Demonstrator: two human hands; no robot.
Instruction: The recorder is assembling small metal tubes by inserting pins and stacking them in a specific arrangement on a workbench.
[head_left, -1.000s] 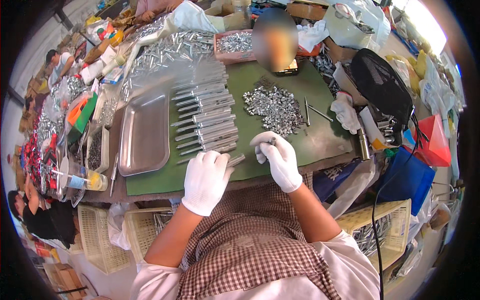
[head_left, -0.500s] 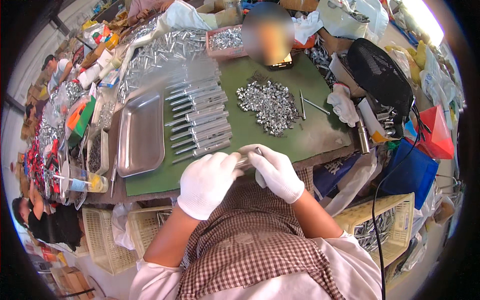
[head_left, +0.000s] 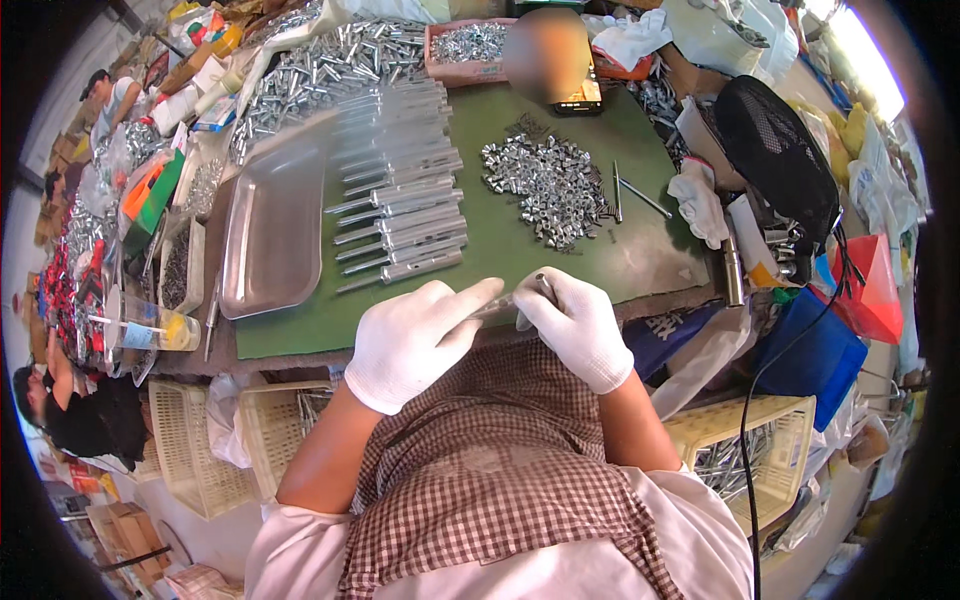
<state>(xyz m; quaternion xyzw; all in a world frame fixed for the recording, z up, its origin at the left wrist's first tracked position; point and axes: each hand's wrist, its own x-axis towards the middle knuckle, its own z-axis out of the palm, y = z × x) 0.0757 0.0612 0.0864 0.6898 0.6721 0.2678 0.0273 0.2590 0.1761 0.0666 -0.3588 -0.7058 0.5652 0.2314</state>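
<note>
My left hand [head_left: 415,340], in a white glove, is closed on one end of a shiny metal tube [head_left: 494,308] near the table's front edge. My right hand [head_left: 575,325], also gloved, grips the other end, and a small round tip stands out above its thumb. The fingers cover much of the tube. Beyond my left hand, similar metal tubes with thin rods [head_left: 425,263] lie in a row on the green mat [head_left: 650,265]. A heap of small silver sleeves [head_left: 550,195] with dark little pins lies past my right hand.
To the left lies a steel tray [head_left: 272,240]. Two slim rods [head_left: 617,190] rest right of the heap. Behind are a pink box of small parts [head_left: 465,68] and a phone [head_left: 582,100]. A black cable [head_left: 750,440] hangs at right, near a cream crate [head_left: 800,440].
The view has shifted slightly, so the tabletop sits higher. My left hand's fingers have straightened a little along the tube. The tube stays between both hands.
</note>
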